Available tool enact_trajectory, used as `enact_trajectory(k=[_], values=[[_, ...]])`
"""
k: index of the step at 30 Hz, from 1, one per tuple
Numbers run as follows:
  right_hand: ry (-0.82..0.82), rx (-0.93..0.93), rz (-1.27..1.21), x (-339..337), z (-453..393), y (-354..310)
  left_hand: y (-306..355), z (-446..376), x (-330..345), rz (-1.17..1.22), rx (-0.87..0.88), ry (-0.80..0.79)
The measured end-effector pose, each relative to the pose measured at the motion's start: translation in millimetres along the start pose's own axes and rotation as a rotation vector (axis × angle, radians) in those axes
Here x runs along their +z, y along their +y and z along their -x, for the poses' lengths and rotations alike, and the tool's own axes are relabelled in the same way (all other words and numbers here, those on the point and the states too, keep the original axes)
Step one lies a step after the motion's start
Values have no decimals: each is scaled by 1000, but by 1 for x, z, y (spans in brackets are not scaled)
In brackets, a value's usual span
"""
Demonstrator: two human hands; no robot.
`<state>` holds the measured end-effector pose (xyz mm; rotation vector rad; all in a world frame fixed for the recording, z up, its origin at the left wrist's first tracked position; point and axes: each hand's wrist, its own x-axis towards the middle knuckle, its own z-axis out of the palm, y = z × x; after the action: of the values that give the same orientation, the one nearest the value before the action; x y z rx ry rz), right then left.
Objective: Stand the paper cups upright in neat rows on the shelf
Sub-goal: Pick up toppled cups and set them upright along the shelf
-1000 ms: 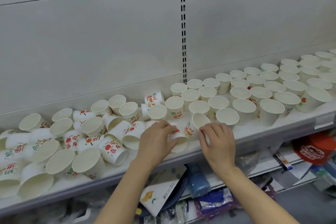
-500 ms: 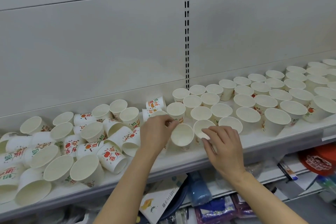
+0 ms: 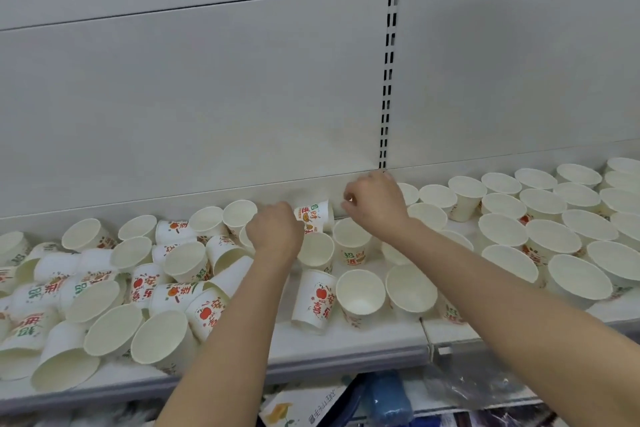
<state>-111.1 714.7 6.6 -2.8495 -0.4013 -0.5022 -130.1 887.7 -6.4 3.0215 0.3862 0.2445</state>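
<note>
- The paper cups sit on the shelf (image 3: 346,340) in two states: to the right, upright cups (image 3: 540,204) stand in rows that reach the back panel (image 3: 207,97); to the left, a heap of tipped cups (image 3: 114,288) lies on its sides, mouths facing forward.
- Between the two, near the back, one printed cup (image 3: 317,215) lies on its side, and another fallen cup (image 3: 313,302) lies nearer the front edge.
- The left hand (image 3: 275,234) is curled, knuckles up, just beside the printed cup at the back; its fingertips are hidden, so I cannot tell whether the grip is on that cup or a neighbour.
- The right hand (image 3: 375,204) is raised by the back panel with fingers bent in a narrow pinch; what it holds, if anything, I cannot tell.
- Judged step: filling the back of the row at the boundary between sorted and unsorted cups.
- The next move probably calls for turning the printed cup onto its base and setting it level with the row, without knocking its neighbours.
</note>
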Motion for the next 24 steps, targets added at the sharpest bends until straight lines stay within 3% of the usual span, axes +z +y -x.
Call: enact_trajectory(k=[3,6,9,12,15,19,24], values=[[-149,101,-3,15,-22,-14,-1,-3,9,44,-18,-71],[-243,193,15,30,-36,-24,-3,-5,11,255,-100,-79],[-238,250,35,37,-46,-28,-9,1,5,439,-125,12],[-248,282,12,41,-51,-31,-16,8,1,439,-50,62],[-250,326,-62,45,-53,-36,-25,14,10,317,58,12],[-242,407,-159,53,-52,-41,-35,21,19,417,154,-49],[-261,511,-345,53,-54,-40,-47,56,14,539,120,127]])
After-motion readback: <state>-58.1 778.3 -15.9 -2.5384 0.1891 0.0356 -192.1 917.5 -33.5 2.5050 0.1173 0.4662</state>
